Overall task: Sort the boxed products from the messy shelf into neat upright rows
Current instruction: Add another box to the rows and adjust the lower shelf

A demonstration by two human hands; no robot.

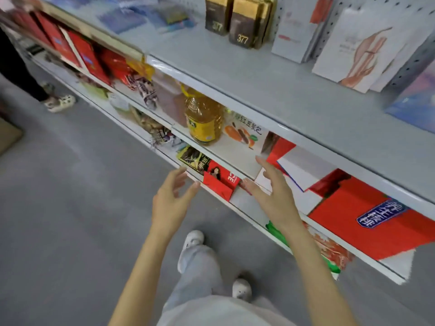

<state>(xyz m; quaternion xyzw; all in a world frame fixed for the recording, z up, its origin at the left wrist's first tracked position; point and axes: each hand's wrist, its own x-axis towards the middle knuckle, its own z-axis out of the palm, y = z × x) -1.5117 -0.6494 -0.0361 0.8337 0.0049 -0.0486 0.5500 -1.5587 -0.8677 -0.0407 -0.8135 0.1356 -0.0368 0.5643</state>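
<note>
1. I reach both bare forearms forward and down towards the shelves, with my hands apart and the palms turned towards each other.
2. My left hand (pixel 173 200) is released. Its fingers are loosely spread and slightly bent, they hold nothing, and the fingertips point at the front edge of the lower shelf (pixel 249 218).
3. My right hand (pixel 274 192) is also released and holds nothing. Its fingers are nearly straight and rise past the front edge of the middle shelf (pixel 231 158), and the thumb points left.
4. A small red box (pixel 220 183) sits at the front edge of the lower shelf, between my two hands. My left fingertips and right thumb are just beside its ends, but I cannot tell whether either touches it.
5. To the right on the middle shelf, a large red box (pixel 353 205) with a blue label lies flat and askew by the front edge. A white box (pixel 303 170) lies flat beside it.
6. Further left on the same shelf, a bottle of oil (pixel 203 118) stands upright next to a white carton (pixel 244 134) printed with pictures.
7. On the top shelf (pixel 270 85), two dark boxes (pixel 237 22) marked 377 stand upright near the back. Tall white boxes (pixel 357 48) stand to their right.
</note>
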